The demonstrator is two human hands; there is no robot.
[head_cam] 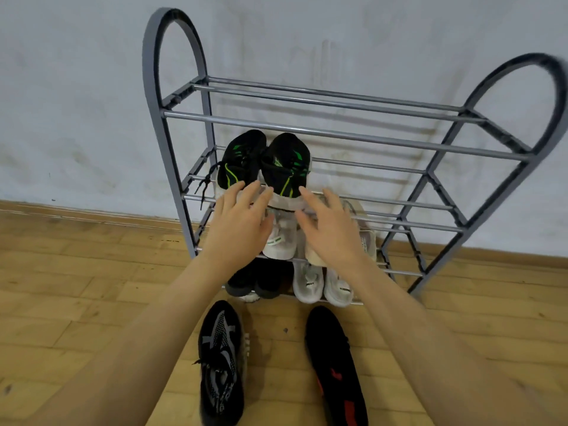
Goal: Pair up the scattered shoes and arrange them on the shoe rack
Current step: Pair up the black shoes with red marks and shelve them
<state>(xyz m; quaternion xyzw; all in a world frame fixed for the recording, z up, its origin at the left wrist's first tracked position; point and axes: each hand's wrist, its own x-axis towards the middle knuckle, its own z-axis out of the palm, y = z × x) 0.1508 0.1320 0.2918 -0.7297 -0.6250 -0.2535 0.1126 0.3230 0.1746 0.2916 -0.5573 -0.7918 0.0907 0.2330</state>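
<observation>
A grey metal shoe rack (338,133) stands against the wall. Two black shoes with green stripes (267,162) sit side by side on its second shelf, at the left. My left hand (238,224) and my right hand (330,229) hover just in front of their heels, fingers spread, holding nothing. Behind my hands, a white shoe (281,238) and a beige shoe (365,238) rest on the third shelf. On the bottom shelf are a black pair (258,281) and a white pair (322,284). Two odd shoes lie on the floor: a black-and-grey sneaker (221,361) and a black-and-red shoe (336,364).
The rack's top shelf (307,99) holds nothing, and the right half of the second shelf is bare bars. Wooden floor (76,302) stretches to both sides. A pale wall (76,103) and skirting run behind the rack.
</observation>
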